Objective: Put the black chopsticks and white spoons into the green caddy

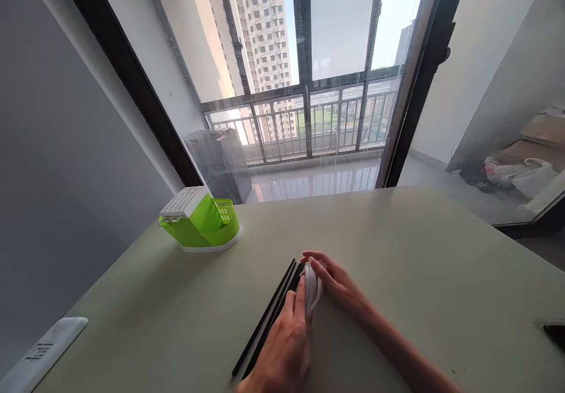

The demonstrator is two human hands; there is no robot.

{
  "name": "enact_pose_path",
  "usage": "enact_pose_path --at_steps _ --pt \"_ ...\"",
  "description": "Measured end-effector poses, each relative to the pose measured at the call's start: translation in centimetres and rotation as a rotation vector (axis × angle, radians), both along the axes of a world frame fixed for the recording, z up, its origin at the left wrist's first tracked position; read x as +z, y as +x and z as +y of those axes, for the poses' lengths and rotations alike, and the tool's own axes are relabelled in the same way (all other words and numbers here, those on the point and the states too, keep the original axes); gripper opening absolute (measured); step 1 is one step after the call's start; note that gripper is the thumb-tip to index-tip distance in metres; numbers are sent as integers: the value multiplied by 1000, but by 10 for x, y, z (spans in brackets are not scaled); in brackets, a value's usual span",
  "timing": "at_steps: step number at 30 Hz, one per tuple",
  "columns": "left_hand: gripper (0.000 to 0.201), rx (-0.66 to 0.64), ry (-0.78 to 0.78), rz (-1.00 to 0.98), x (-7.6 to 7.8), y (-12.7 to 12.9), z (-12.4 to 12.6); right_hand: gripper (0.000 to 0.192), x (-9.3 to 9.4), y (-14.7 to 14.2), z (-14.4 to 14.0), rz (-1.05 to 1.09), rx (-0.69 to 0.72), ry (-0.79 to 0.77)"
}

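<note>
— Black sticks (269, 316), a small bundle of them, lie flat on the table (397, 252) right under the hands. See how they run?

— Slantwise. Near ends low and left by the left wrist, far ends up and right, where the fingers meet. So the long axis goes from near-left to far-right.

— And the white thing?

— A white piece (311, 287), at the far end of the sticks, held between both hands. I cannot tell what it is; maybe a wrapper or a band.

— How do the hands stand?

— Left hand (286, 346) lies along the sticks, fingers closed up against the white piece from the near side. Right hand (333, 281) comes in from the right, fingers curled over the top of it, pinching. The two are pressed close, fingertips touching or nearly so.

— Which is nearer the sticks?

— The left; it covers part of their length. The right touches only the far end.

— Anything else about?

— Green holder (200, 222), well apart, far-left on the table. A white strip (42, 352) at the near-left edge.
</note>
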State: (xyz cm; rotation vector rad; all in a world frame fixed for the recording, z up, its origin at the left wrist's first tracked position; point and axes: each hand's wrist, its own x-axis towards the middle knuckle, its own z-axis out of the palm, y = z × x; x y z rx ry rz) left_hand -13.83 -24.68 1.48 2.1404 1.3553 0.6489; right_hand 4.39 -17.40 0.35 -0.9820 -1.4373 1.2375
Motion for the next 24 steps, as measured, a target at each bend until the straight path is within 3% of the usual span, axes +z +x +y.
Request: enact_pose_path --at_steps 6,13,16,19,22,24 --pt "82 -56 -97 10 -15 26 9 36 -2 1 1 -82 -19 55" --pt "63 -76 8 131 -3 39 3 27 -9 -5 1 -138 -33 181" --pt "53 -99 13 210 11 39 -3 28 -13 -6 3 -193 -51 235" --pt "64 -112 91 266 33 25 1 27 -15 -3 4 -217 -25 263" --pt "57 -29 328 301 67 -9 29 26 -14 -1 4 -235 -4 274" --pt "47 144 584 323 94 -42 59 26 -12 0 3 -244 7 267"
